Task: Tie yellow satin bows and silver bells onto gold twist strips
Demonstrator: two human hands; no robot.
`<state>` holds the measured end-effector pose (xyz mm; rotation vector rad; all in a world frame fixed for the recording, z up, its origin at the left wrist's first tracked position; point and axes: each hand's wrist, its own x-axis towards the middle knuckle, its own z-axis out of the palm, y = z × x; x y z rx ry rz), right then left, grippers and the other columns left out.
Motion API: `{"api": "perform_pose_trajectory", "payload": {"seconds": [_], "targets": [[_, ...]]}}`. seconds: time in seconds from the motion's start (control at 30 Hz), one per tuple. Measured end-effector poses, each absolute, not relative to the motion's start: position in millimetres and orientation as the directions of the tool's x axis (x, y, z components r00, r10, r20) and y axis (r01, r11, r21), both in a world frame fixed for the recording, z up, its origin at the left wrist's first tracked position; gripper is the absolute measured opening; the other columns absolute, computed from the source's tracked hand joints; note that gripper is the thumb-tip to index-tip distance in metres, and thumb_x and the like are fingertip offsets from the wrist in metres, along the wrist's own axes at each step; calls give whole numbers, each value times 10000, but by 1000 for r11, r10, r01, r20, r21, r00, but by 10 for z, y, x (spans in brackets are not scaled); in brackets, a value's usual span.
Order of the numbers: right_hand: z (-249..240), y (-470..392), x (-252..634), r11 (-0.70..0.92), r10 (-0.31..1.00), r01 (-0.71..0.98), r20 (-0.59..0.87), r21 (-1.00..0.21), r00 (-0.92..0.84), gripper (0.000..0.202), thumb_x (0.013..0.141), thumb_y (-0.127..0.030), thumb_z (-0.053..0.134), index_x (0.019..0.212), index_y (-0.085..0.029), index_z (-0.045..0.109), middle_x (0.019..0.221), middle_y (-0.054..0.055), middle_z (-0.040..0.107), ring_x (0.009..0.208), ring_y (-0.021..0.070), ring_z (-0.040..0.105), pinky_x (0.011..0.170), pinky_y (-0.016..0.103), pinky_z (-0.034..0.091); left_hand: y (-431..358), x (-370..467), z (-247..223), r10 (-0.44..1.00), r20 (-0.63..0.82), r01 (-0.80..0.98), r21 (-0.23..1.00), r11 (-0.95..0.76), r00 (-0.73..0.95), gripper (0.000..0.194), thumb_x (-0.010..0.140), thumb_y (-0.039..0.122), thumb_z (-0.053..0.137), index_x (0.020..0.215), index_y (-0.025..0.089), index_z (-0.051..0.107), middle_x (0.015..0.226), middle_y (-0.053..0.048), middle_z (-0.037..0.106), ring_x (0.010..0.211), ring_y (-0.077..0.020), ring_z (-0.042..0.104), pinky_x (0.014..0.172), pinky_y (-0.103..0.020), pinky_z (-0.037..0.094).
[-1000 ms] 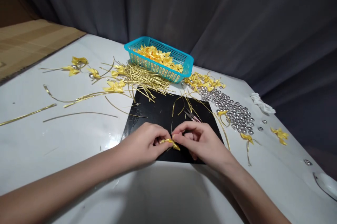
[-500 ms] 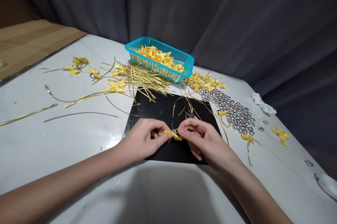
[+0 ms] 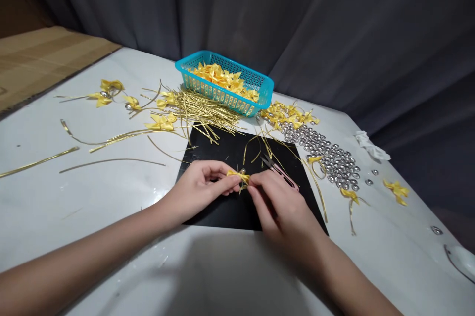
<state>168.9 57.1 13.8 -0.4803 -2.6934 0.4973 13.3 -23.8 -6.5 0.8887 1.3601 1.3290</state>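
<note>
Above the black mat, my left hand pinches one side of a small yellow ribbon bow between thumb and fingertips. A silver bead shows at the bow's middle, with thin gold ends sticking out below it. My right hand closes its thumb and forefinger at the bow's right side; whether they grip ribbon or gold tie is too small to tell. Pink-handled scissors lie on the mat just beyond my right hand.
A blue basket of yellow bows stands at the back, with a heap of gold ties before it. Silver beads spread to the right, near more bows. Loose ties and bows lie left; a white cloth piece lies far right.
The bow has turned and risen slightly, so its bead now faces up. My right hand has rolled over and drawn lower, uncovering the scissors' pink handles.
</note>
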Motion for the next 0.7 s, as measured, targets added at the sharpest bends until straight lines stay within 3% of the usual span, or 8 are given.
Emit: {"api": "perform_pose_trajectory", "payload": {"seconds": [0.1, 0.37, 0.57, 0.7], "targets": [[119, 558, 1685, 918, 327, 235, 276, -320, -904, 174, 893, -89, 379, 852, -150, 536, 752, 52, 558, 642, 141, 526, 572, 251, 422, -230, 134, -68, 959, -183, -208, 968, 138, -215, 177, 748, 312, 661, 701, 141, 653, 666, -6, 673, 626, -100, 570, 623, -203, 443], [97, 575, 1694, 954, 194, 123, 252, -272, -948, 264, 847, -25, 343, 938, -93, 581, 796, 89, 574, 655, 159, 568, 550, 249, 484, -243, 142, -70, 958, -206, -330, 935, 133, -198, 157, 737, 270, 683, 677, 129, 651, 634, 12, 653, 599, -69, 539, 606, -172, 425], [115, 589, 1691, 964, 156, 95, 239, -248, -958, 308, 845, -31, 340, 1021, -101, 582, 828, 85, 594, 651, 157, 577, 511, 239, 476, -241, 136, -87, 959, -195, -340, 933, 117, -205, 142, 743, 250, 678, 684, 124, 651, 634, 15, 642, 606, -64, 532, 607, -166, 419], [94, 587, 1689, 959, 169, 100, 253, -265, -953, 246, 858, -41, 353, 935, -108, 577, 806, 79, 585, 638, 144, 561, 524, 234, 469, -248, 124, -86, 962, -172, -275, 955, 110, -214, 152, 758, 257, 655, 691, 122, 640, 642, 10, 632, 613, -73, 526, 608, -177, 415]]}}
